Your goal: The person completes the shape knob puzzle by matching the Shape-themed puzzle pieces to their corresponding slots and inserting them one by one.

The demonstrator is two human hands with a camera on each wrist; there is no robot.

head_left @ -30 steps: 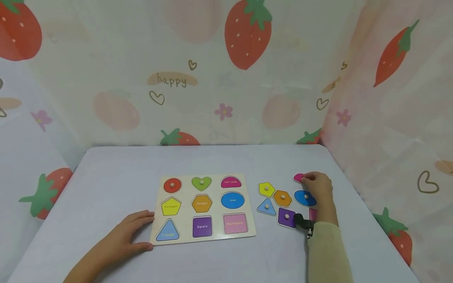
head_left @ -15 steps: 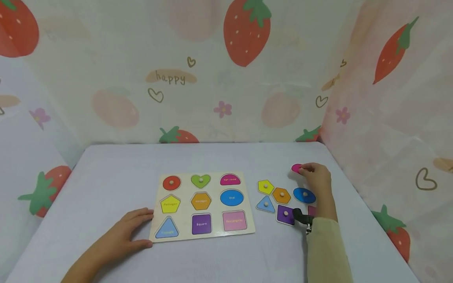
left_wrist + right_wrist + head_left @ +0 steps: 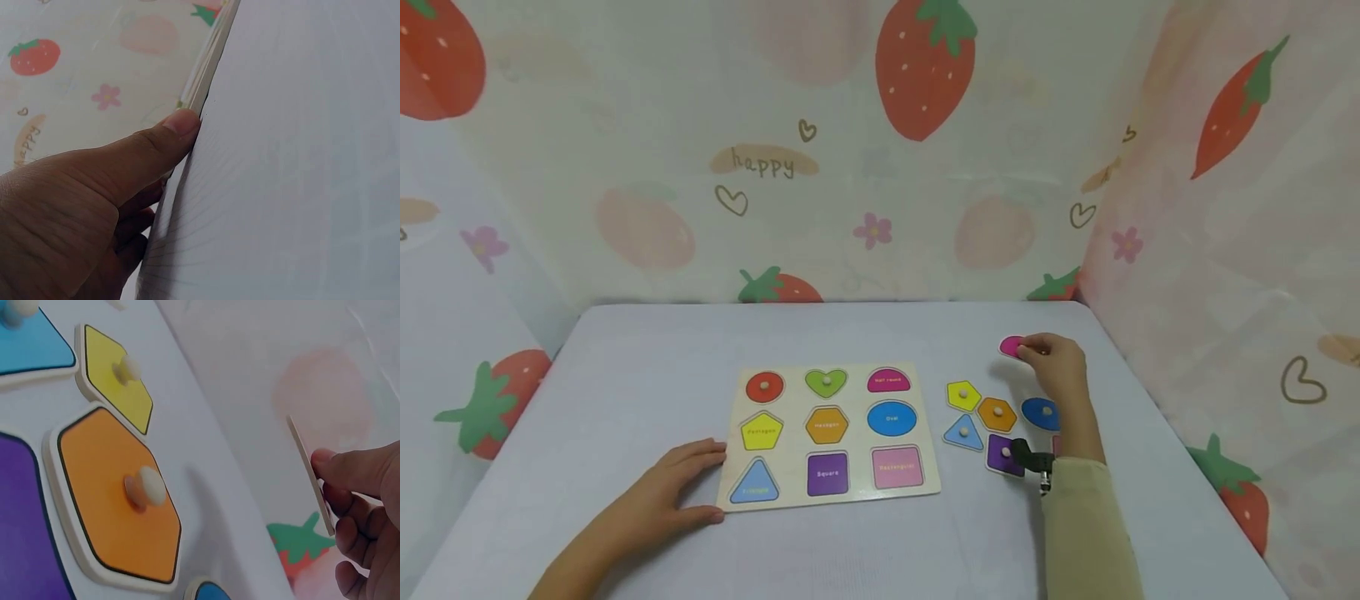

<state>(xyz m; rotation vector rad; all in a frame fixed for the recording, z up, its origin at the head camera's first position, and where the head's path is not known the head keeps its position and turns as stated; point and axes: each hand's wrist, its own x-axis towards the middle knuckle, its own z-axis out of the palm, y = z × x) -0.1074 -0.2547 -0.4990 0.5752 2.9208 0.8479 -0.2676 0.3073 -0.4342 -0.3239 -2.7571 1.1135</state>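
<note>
Pale lilac cloth covers the table (image 3: 865,333) inside strawberry-print curtains (image 3: 925,125), where the right hand (image 3: 1060,371) pinches one magenta piece (image 3: 1011,346) lifted beyond five loose shapes, the left hand (image 3: 673,492), fingers relaxed, touching one board (image 3: 831,433).

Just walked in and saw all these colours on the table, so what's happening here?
A person sits at a shape puzzle board. Their right hand pinches a pink piece, lifted off the table beside the loose yellow pentagon, orange hexagon, blue triangle, purple square and blue oval. Their left hand rests flat against the board's near left corner. Only the red circle and green heart sit in the board.
</note>
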